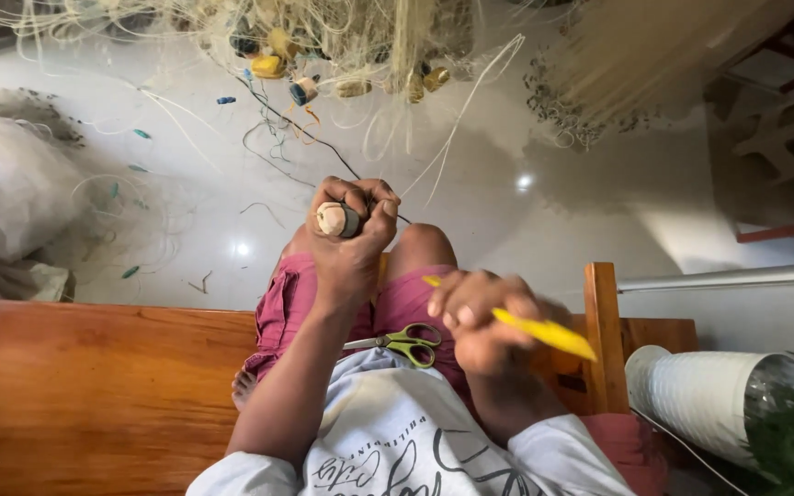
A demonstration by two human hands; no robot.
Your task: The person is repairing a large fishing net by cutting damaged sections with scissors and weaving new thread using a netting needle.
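The left hand [349, 241] clenched a pale float [331, 219] at twelve o'clock — the right hand [480, 317] gripped a yellow netting needle [544, 332]; green-handled scissors [406, 343] lay between them.

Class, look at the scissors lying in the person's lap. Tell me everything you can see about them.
The scissors are small, with yellow-green handle loops and short, silvery metal blades. They lie flat and closed on the person's lap, resting on the pink-red shorts just above the hem of the white shirt. The blades point toward the left forearm; the handles lie toward the right hand. Neither hand touches them: the left hand is raised above, and the right hand holds a yellow tool beside them.
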